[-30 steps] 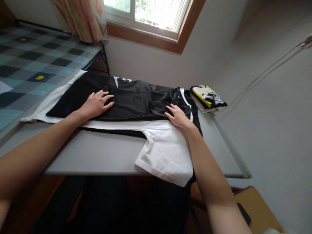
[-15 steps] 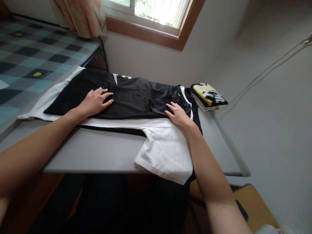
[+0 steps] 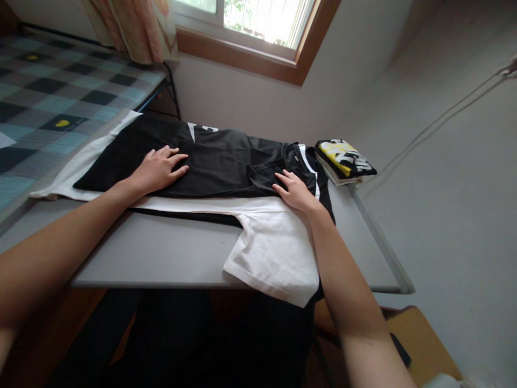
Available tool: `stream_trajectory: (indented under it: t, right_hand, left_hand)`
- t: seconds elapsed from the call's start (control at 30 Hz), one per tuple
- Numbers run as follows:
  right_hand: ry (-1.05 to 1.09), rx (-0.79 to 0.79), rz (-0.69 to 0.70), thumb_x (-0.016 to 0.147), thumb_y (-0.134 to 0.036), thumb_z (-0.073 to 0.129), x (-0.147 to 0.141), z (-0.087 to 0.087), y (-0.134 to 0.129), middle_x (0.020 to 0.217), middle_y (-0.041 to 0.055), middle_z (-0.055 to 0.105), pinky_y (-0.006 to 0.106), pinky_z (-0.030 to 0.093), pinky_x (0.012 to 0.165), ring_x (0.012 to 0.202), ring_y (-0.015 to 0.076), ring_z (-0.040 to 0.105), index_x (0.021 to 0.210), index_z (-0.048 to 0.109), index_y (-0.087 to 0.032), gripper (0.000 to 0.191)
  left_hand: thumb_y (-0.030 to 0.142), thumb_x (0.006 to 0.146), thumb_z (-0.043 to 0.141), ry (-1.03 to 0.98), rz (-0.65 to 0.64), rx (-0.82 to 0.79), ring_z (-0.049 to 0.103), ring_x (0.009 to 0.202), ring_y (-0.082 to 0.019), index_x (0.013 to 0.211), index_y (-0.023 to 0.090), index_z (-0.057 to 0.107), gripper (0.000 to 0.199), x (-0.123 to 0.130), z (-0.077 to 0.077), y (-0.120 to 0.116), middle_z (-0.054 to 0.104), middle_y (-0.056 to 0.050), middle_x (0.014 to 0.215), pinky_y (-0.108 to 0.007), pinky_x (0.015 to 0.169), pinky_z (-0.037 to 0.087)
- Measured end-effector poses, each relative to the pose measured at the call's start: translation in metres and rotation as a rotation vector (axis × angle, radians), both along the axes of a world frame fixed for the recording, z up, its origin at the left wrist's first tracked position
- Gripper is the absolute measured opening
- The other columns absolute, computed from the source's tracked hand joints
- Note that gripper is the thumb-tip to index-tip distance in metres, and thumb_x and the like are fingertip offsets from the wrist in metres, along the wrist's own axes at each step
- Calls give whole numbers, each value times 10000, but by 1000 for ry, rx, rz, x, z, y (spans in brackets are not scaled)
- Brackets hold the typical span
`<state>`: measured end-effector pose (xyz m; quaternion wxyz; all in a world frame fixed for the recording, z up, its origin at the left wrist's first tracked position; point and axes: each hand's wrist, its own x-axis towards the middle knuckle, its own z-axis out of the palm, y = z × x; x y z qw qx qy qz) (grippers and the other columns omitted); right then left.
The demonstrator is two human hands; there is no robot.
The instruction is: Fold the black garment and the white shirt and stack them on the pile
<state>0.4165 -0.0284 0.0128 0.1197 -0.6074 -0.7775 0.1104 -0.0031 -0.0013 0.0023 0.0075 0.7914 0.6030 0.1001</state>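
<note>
Where a flat, pale grey desk [image 3: 161,256] stretches out, a smooth black fabric shirt [image 3: 220,164] with white lettering [image 3: 191,130] lies lengthwise, lightly wrinkled, over a white fabric shirt [image 3: 202,206] whose creased sleeve [image 3: 277,253] overhangs the near edge. The left hand [image 3: 156,169] has a wide grip, spread flat on black cloth; the right hand [image 3: 295,191] matches, near the neckline [image 3: 306,159].

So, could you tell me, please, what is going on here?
A person's left hand and right hand lie palm-down on a black shirt, the right one nearer its collar. It lies over a white shirt, whose sleeve hangs past the front edge of the grey table. A small folded stack of clothes sits near the far right corner.
</note>
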Motion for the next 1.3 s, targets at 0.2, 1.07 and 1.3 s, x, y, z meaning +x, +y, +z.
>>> stream_trajectory:
  t: [0.2,1.07,1.3]
  right_hand:
    - [-12,-20,-16,1001,-480,526,-1,1,0,1637,154,376,479,252,1257,1532,332,299,1518,518,-152,612]
    - [27,20,7,984,-486,553,3,-5,3,1617,119,421,536,282,1239,1515,338,336,1496,550,-219,578]
    - [6,1,-13,988,-476,550,1,-2,1,1624,121,409,525,272,1246,1522,341,321,1506,538,-207,584]
  left_hand:
    - [572,1005,310,-6,4,-4,286,1523,-330,1507,242,500,631,0,0,0,419,-91,1604,-531,1225,222]
    - [524,1002,338,-6,-3,0,294,1519,-344,1504,219,510,611,1,2,-1,418,-109,1607,-532,1219,231]
    - [535,1001,327,-4,3,-3,291,1522,-340,1507,219,504,622,1,1,-1,411,-107,1611,-531,1224,221]
